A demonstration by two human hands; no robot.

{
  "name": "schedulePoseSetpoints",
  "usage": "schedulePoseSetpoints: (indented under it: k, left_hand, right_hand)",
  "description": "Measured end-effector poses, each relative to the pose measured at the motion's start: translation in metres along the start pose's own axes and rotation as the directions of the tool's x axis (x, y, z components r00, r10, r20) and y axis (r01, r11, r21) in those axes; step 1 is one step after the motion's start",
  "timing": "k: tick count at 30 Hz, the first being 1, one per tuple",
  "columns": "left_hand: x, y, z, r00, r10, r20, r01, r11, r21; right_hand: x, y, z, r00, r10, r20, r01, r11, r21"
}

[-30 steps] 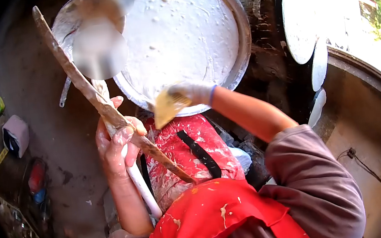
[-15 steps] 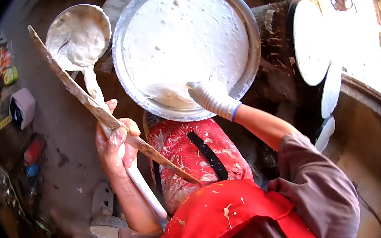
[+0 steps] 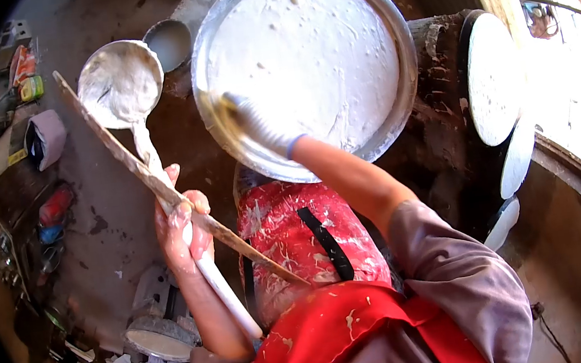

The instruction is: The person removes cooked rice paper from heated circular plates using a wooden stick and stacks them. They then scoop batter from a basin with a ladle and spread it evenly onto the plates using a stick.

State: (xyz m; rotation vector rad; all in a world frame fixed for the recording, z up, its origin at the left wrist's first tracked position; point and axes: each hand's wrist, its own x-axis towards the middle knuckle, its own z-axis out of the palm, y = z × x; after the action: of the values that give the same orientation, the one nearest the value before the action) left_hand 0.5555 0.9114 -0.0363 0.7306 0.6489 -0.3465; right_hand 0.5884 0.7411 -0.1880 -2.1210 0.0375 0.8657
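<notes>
White mix (image 3: 317, 47) fills the basin (image 3: 407, 58), set just past the wearer's red-covered lap (image 3: 276, 216). R hand (image 3: 258, 124), gloved, is inside the basin's L edge; fingers look closed on a yellowish scraper (image 3: 223, 126), motion-blurred, exact grip n/c. Step in hand, my read: working mix along the inner wall. Next stroke calls for a firm hold and the edge kept to the wall's curve, w/o slopping mix over the rim.

L hand (image 3: 187, 223), bare and smeared, is closed approx. halfway up the ladle (image 3: 121, 86) handle, plus a wood strip (image 3: 116, 146) crossing it. Ladle bowl is L of the basin, apart from it, w/ whitish stuff inside. Small bowl (image 3: 170, 42) sits btwn ladle and basin. Drum (image 3: 438, 54) on its side, R of basin.
</notes>
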Motion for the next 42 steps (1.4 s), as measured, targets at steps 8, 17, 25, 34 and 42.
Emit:
schedulePoseSetpoints:
  k: [8, 17, 25, 34, 42]
  left_hand:
    - [0.006, 0.007, -0.008, 1.000, 0.027, 0.004, -0.027, 0.999, 0.033]
    - [0.008, 0.012, -0.011, 0.997, -0.015, 0.076, 0.017, 1.000, -0.025]
    - [0.002, -0.002, -0.002, 0.998, -0.010, 0.061, 0.012, 0.999, -0.031]
    - [0.001, -0.004, -0.007, 0.997, -0.012, 0.074, 0.017, 0.998, -0.062]
    - [0.003, 0.006, -0.001, 0.996, -0.019, 0.087, 0.028, 0.995, -0.094]
  right_hand:
    - [-0.035, 0.007, 0.038, 0.916, -0.331, 0.228, 0.401, 0.779, -0.482]
    - [-0.041, 0.013, 0.037, 0.899, -0.426, -0.099, 0.352, 0.840, -0.413]
    - [0.016, 0.040, -0.035, 0.786, 0.077, -0.613, 0.048, 0.982, 0.184]
    - [0.148, 0.066, -0.092, 0.826, 0.279, -0.490, 0.012, 0.860, 0.510]
    - [-0.071, 0.055, -0.022, 0.971, 0.208, 0.117, -0.175, 0.953, -0.248]
